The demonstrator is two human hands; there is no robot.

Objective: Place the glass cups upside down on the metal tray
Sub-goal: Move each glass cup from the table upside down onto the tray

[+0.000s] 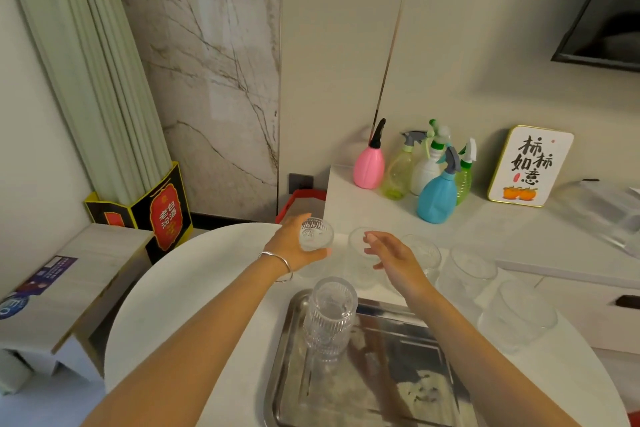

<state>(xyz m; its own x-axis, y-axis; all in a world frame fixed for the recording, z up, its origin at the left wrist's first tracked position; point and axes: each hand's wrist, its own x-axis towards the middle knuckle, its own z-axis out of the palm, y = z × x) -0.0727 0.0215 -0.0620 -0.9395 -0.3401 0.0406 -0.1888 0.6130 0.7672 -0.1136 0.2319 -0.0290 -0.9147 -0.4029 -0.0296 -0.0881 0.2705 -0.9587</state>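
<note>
A metal tray [426,350] lies on the round white table, near its front edge. One ribbed glass cup [331,317] stands upside down at the tray's far left corner. My left hand [294,248] grips another patterned glass cup [316,234], lifted above the table beyond the tray. My right hand [394,258] hovers open, fingers apart, over a clear cup [360,253] in a row behind the tray. More clear cups stand to the right: one [427,253] partly behind my hand, one [467,270] further right, one [519,315] at the table's right edge.
Several coloured spray bottles [436,191] and a framed sign [530,166] stand on a white counter [502,229] behind the table. A cardboard box [65,284] sits left of the round table [194,288], with a curtain and a black-and-red box behind.
</note>
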